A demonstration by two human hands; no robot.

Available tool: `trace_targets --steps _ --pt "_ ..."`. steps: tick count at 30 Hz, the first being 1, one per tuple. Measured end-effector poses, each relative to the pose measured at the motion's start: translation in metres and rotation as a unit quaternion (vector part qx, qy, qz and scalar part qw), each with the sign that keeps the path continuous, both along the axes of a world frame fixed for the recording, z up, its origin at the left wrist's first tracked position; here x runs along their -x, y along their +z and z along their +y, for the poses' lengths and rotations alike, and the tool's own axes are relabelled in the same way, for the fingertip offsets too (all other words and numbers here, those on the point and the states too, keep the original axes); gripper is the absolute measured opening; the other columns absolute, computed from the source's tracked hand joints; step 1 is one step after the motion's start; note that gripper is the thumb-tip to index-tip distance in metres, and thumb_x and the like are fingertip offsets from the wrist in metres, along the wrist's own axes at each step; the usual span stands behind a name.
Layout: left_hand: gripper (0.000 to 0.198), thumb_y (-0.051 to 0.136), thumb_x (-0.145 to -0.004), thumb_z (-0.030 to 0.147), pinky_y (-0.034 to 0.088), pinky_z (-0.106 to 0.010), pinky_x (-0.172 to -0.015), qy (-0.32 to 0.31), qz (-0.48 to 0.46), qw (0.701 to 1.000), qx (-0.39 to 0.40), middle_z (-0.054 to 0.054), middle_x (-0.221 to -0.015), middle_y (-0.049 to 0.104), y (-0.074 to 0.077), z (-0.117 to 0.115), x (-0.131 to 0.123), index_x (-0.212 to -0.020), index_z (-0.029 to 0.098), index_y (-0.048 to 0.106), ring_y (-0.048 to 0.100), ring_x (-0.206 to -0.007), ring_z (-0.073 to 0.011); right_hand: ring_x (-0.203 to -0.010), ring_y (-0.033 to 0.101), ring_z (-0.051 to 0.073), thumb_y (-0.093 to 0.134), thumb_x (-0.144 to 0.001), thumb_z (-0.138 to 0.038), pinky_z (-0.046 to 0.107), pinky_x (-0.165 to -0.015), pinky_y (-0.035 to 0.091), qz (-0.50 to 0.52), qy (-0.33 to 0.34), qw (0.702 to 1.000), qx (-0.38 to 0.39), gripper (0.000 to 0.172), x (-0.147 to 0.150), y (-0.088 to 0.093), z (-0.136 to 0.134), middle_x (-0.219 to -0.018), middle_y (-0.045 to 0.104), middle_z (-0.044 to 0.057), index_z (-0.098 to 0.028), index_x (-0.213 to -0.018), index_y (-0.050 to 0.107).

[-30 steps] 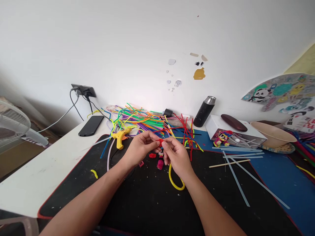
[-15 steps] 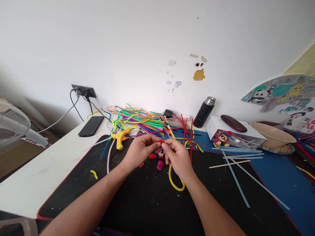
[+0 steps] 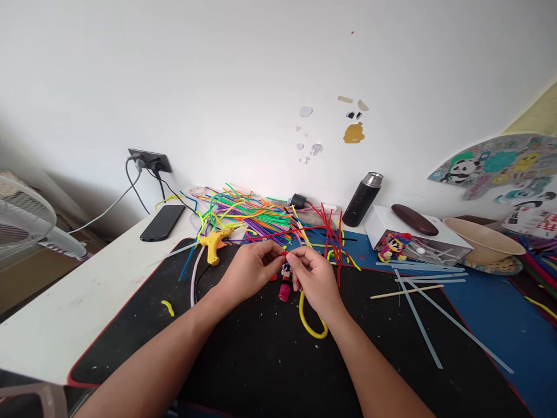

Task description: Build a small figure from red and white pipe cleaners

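My left hand (image 3: 256, 267) and my right hand (image 3: 314, 271) meet over the black mat, both closed with fingertips pinched on a small red piece (image 3: 285, 253), mostly hidden by the fingers; it looks like bent pipe cleaner. Just below the fingertips lies a small doll-like figure (image 3: 285, 283) with a magenta lower part and a black and white upper part. Partly behind my left fingers, another red bit (image 3: 273, 277) rests on the mat. A yellow loop (image 3: 303, 319) curves out from beneath my right hand.
A yellow glue gun (image 3: 212, 247) and a phone (image 3: 162, 223) lie to the left. Colourful pipe cleaners (image 3: 261, 215) are heaped at the back. On the right are a black flask (image 3: 363, 199), a finished-looking figure (image 3: 395, 248), glue sticks (image 3: 420, 319) and a bowl (image 3: 483, 238).
My left fingers have closed further over the red piece, so less of it shows. They also cover more of the red bit on the mat. The view has shifted slightly.
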State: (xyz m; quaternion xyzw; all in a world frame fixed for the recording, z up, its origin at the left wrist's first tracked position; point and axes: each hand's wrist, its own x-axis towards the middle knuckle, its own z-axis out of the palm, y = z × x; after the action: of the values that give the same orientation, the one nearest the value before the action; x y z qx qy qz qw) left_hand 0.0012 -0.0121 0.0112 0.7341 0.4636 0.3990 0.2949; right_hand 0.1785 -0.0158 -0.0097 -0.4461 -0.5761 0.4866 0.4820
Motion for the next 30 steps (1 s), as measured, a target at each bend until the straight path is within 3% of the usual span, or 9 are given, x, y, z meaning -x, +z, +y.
trace_targets --steps 6,12,16,21,30 --pt "0.014 0.063 -0.090 0.026 0.043 -0.022 -0.057 0.015 0.022 1.000 -0.004 0.000 -0.070 0.071 0.002 -0.003 -0.006 -0.080 0.018 0.068 0.061 -0.061 -0.0126 -0.045 0.053 0.011 0.065 -0.095 -0.045 0.022 -0.045 0.041 -0.041 -0.028 0.998 -0.035 0.024 0.000 0.003 -0.004 -0.062 0.059 -0.004 -0.021 -0.090 0.063" --pt "0.025 0.071 -0.086 0.043 0.054 -0.025 -0.059 -0.012 -0.163 0.975 0.150 0.000 -0.072 0.069 -0.004 0.000 -0.012 -0.087 0.018 0.064 0.068 -0.063 -0.0152 -0.042 0.052 0.011 0.062 -0.096 -0.044 0.023 -0.045 0.039 -0.057 -0.043 0.997 -0.038 0.025 -0.001 0.008 -0.004 -0.057 0.059 -0.005 -0.021 -0.088 0.062" --pt "0.032 0.077 -0.082 0.046 0.057 -0.025 -0.061 -0.011 -0.235 0.956 0.176 0.000 -0.071 0.069 -0.009 0.002 -0.015 -0.086 0.018 0.062 0.070 -0.063 -0.0153 -0.042 0.052 0.012 0.062 -0.097 -0.045 0.023 -0.045 0.039 -0.048 -0.048 0.997 -0.038 0.025 0.000 0.009 -0.004 -0.057 0.059 -0.004 -0.021 -0.088 0.061" --pt "0.028 0.076 -0.084 0.043 0.059 -0.028 -0.066 0.014 -0.251 0.958 0.135 -0.002 -0.074 0.072 -0.011 -0.002 -0.018 -0.087 0.018 0.064 0.072 -0.067 -0.0171 -0.043 0.052 0.012 0.063 -0.096 -0.044 0.023 -0.044 0.039 -0.039 -0.054 0.997 -0.039 0.024 0.000 0.010 -0.004 -0.058 0.059 -0.004 -0.021 -0.088 0.061" --pt "0.012 0.066 -0.093 0.031 0.056 -0.027 -0.067 0.076 -0.080 0.993 -0.040 -0.003 -0.080 0.076 -0.007 -0.007 -0.014 -0.090 0.019 0.069 0.072 -0.069 -0.0173 -0.044 0.052 0.011 0.063 -0.095 -0.044 0.022 -0.045 0.041 -0.034 -0.030 0.998 -0.034 0.024 0.002 0.005 -0.004 -0.060 0.058 -0.005 -0.022 -0.087 0.061"
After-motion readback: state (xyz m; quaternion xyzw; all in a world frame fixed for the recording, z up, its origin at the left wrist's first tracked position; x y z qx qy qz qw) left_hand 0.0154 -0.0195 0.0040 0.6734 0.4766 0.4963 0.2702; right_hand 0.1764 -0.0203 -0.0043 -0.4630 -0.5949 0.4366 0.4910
